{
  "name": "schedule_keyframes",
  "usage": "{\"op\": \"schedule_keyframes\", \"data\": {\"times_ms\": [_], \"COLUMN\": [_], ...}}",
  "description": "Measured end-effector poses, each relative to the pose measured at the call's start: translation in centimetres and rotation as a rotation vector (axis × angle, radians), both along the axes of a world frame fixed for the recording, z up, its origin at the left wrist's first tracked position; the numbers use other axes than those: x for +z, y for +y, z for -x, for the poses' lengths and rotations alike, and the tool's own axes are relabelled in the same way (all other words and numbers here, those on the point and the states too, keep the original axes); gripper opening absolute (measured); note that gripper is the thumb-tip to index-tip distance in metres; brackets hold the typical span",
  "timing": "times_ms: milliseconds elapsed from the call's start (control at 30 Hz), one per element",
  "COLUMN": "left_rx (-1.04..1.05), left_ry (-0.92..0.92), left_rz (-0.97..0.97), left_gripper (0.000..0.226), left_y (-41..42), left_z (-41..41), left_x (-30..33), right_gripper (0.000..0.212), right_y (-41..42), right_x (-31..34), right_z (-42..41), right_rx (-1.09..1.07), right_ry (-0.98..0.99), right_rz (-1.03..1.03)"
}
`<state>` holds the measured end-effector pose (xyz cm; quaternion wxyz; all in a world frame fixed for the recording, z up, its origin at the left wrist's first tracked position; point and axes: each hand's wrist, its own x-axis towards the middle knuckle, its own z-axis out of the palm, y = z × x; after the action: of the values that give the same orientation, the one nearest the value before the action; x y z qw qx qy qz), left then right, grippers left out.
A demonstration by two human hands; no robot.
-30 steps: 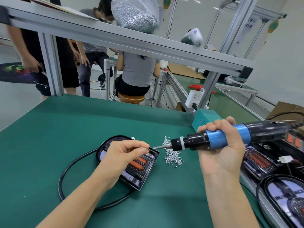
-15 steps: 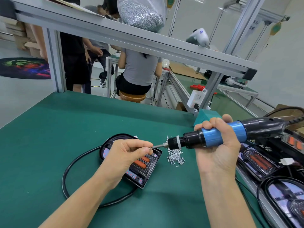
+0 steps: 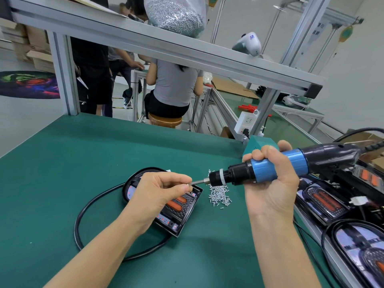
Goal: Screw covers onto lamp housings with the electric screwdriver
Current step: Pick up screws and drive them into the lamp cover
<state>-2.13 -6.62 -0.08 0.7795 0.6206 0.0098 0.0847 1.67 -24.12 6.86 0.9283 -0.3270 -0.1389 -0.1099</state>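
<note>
A black lamp housing point(image 3: 178, 213) with orange lenses lies on the green table, its black cable point(image 3: 83, 213) looped round it. My left hand point(image 3: 160, 194) hovers over the housing and pinches a small screw against the bit tip. My right hand point(image 3: 270, 183) grips the blue and black electric screwdriver point(image 3: 268, 169), held nearly level with its bit pointing left at my left fingertips. A pile of small silver screws point(image 3: 219, 194) lies just right of the housing.
More lamp housings point(image 3: 326, 202) lie along the right edge, one large one point(image 3: 361, 250) at the lower right. A teal box point(image 3: 260, 145) stands behind my right hand. An aluminium shelf rail point(image 3: 166, 48) carries a bag of screws point(image 3: 176, 15). People stand and sit beyond the table.
The screwdriver bit and my left fingertips have come together at the screw. The view has shifted slightly; the housing and screw pile stay put.
</note>
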Motion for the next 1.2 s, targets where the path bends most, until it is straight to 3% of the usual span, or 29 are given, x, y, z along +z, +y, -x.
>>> {"op": "schedule_keyframes", "data": {"times_ms": [333, 533, 700, 867, 1133, 1200], "left_rx": [-0.018, -0.037, 0.094, 0.191, 0.198, 0.186], "left_ry": [0.061, 0.048, 0.049, -0.033, -0.108, -0.1], "left_rz": [-0.14, -0.307, -0.443, -0.818, -1.083, -1.075], "left_gripper": [0.013, 0.026, 0.026, 0.018, 0.014, 0.015], "left_y": [-0.4, -0.5, 0.2, -0.4, -1.0, -1.2], "left_z": [-0.9, -1.5, -2.5, -3.0, -3.7, -3.9], "left_x": [0.1, -0.4, -1.9, -2.6, -2.4, -2.5], "right_gripper": [0.029, 0.03, 0.033, 0.035, 0.035, 0.036], "right_y": [-0.6, -0.7, -0.5, 0.6, 1.6, 1.7], "right_x": [-0.3, -0.6, -1.4, -2.8, -4.2, -4.2], "right_z": [-0.6, -1.2, -2.0, -2.5, -3.2, -3.4], "right_rx": [-0.006, -0.018, -0.062, -0.149, -0.19, -0.19], "right_ry": [-0.013, -0.026, -0.025, -0.018, -0.025, -0.021], "right_rz": [0.025, 0.077, 0.14, 0.255, 0.334, 0.333]}}
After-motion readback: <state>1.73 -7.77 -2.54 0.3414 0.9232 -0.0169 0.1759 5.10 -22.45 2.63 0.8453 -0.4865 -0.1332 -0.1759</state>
